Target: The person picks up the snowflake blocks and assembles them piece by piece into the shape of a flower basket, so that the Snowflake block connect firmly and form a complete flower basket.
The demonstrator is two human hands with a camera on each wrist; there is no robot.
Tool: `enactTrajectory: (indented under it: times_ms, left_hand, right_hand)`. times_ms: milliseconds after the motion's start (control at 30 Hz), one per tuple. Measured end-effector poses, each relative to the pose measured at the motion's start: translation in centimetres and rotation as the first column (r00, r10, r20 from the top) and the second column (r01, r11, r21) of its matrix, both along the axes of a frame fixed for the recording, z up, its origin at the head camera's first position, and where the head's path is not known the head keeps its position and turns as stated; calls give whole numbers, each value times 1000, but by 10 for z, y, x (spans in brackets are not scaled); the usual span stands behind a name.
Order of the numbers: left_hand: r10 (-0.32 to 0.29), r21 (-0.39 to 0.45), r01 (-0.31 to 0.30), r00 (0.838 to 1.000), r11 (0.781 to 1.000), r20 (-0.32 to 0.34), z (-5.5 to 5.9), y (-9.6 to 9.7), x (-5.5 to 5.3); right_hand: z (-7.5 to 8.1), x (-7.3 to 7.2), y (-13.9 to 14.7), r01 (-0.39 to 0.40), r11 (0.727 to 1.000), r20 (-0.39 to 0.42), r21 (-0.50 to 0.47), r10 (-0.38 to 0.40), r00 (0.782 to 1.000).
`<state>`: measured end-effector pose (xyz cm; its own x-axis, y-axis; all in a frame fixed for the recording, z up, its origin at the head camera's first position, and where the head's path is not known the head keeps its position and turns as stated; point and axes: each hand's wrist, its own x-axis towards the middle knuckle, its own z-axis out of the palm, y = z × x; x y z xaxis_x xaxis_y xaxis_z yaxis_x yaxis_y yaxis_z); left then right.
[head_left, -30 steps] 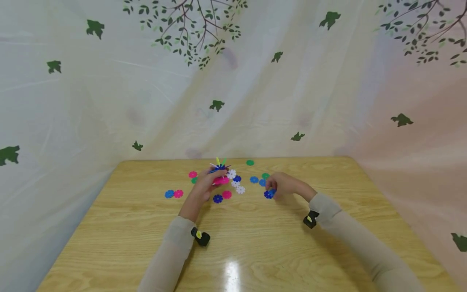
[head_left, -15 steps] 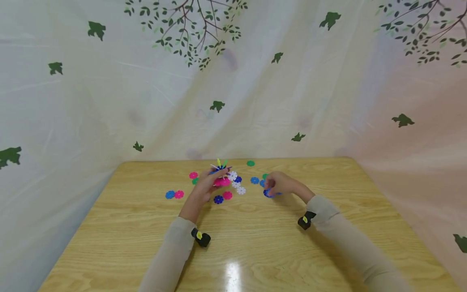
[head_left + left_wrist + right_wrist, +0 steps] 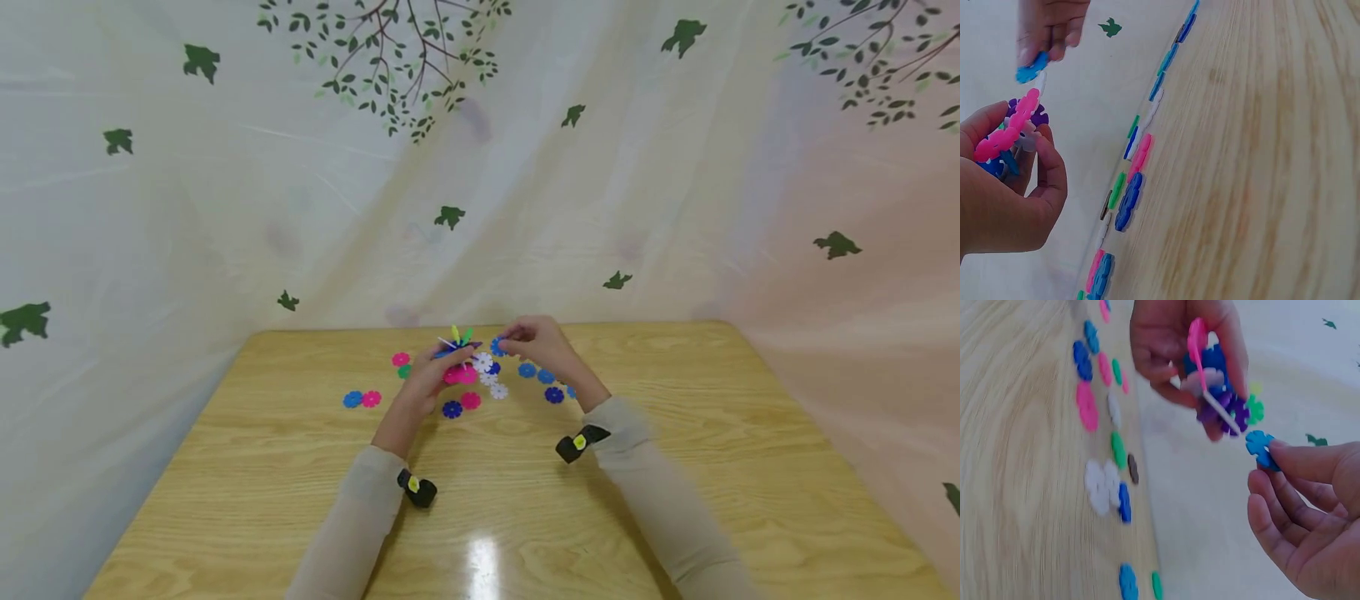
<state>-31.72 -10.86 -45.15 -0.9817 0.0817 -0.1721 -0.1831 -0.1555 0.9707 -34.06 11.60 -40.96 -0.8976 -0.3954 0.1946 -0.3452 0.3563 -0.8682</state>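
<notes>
My left hand grips a cluster of interlocked flower-shaped plastic discs, raised over the far part of the table. Pink, white, purple and blue discs show in it, with green and yellow ones sticking out at the top in the head view. Between thumb and fingertips, my right hand pinches a single light blue notched disc. That disc is close to a white disc at the cluster's edge, with a small gap in the right wrist view. Palm and fingers hide part of the cluster.
Loose discs lie on the wooden table: a dark blue disc and a pink disc in front of the cluster, and another dark blue disc at right. A leaf-printed cloth hangs behind.
My right hand has lifted from the discs at right with the light blue disc and moved left and away toward the cluster. My left hand has stayed nearly still.
</notes>
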Motion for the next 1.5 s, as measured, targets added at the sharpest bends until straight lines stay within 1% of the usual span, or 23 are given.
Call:
enactTrajectory:
  times_ms: [100, 200, 267, 367, 467, 533, 633, 700, 933, 1133, 1267, 1300, 1433, 1500]
  left_hand:
    - [6, 1, -6, 1000, 1000, -8, 1, 3, 0]
    - [13, 19, -13, 1000, 1000, -7, 0, 5, 0]
    - [14, 25, -14, 1000, 1000, -4, -1, 6, 0]
    - [13, 15, -13, 1000, 1000, 2, -2, 8, 0]
    - [21, 3, -21, 1000, 1000, -8, -3, 9, 2]
    - [39, 6, -39, 999, 999, -21, -3, 9, 2]
    - [64, 28, -62, 997, 998, -44, -3, 10, 2]
    - [71, 42, -69, 996, 997, -46, -3, 11, 1]
    - [42, 39, -41, 998, 998, -36, -3, 9, 0]
    - [23, 14, -22, 999, 1000, -48, -1, 10, 0]
    - [18, -8, -19, 999, 1000, -47, 0, 9, 0]
    - [19, -16, -20, 999, 1000, -45, 0, 9, 0]
    - [22, -43, -24, 998, 999, -52, 1, 7, 1]
    - [22, -43, -24, 998, 999, -56, 2, 6, 1]
  right_hand:
    - [1, 3, -13, 64, 995, -15, -77, -65, 998]
    - [-1, 6, -21, 118, 982, 0, -149, -119, 993]
    - [-5, 7, -24, 142, 973, 16, -183, -142, 990]
    - [-13, 7, -25, 157, 964, 24, -215, -155, 988]
    - [-21, 6, -26, 152, 963, 19, -224, -151, 988]
    - [-23, 5, -27, 143, 962, 16, -232, -143, 990]
    - [-24, 5, -29, 137, 960, 16, -246, -137, 990]
    - [-23, 5, -30, 137, 959, 8, -248, -139, 990]
    - [-17, 8, -31, 144, 961, -17, -234, -152, 988]
    - [-17, 7, -31, 172, 957, -21, -234, -182, 983]
    - [-19, 6, -32, 169, 958, -64, -232, -188, 980]
    - [-15, 10, -33, 165, 959, -73, -230, -186, 980]
    - [-13, 12, -36, 152, 962, -101, -228, -179, 979]
    - [-12, 13, -38, 152, 961, -110, -230, -180, 977]
